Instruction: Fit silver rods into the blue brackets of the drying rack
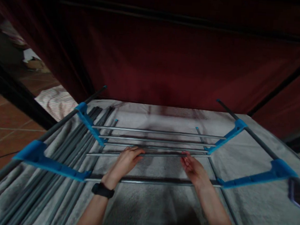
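A thin grey metal rod (162,154) lies across my two hands. My left hand (128,159) closes over it left of centre, a dark band on the wrist. My right hand (191,166) pinches it farther right, palm partly turned up. The rod slants slightly, its left end lower and apart from the blue brackets. Its right end is near the far right blue bracket (226,137); whether they touch I cannot tell. Several crossbars (159,132) span the far brackets, and one front crossbar (155,181) joins the near left bracket (52,163) and near right bracket (254,176).
Several loose grey tubes (58,160) lie along the left side on a light cloth (256,211). A dark red panel (164,58) rises behind the frame. A phone-like dark object (299,193) is at the right edge. Tiled floor (5,129) and striped fabric (57,101) show at left.
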